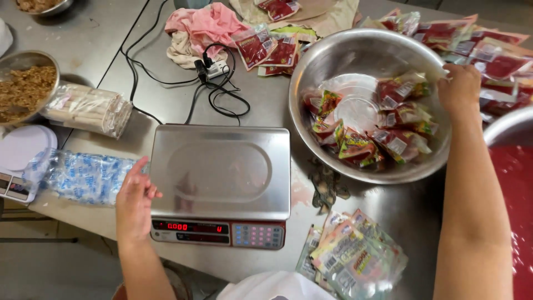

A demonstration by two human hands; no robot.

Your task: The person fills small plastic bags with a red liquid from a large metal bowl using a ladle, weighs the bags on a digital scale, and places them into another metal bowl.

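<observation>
Reaching over the steel bowl (311,66), the right hand (459,89) curls loosely above red sachets (397,141), seemingly gripping none. Just right of the open, empty left hand (135,197) sits the bare scale (222,172), within easy reach.

Scuffed, evenly lit stainless-steel worktables (261,100) butted together, a strip of grey floor (50,272) below their near edge

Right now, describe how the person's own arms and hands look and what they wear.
Both forearms are bare, with no sleeves, gloves, watch or bands in view. The left hand and right hand show no rings that I can make out. A white garment shows at the bottom edge, at the person's body.
</observation>
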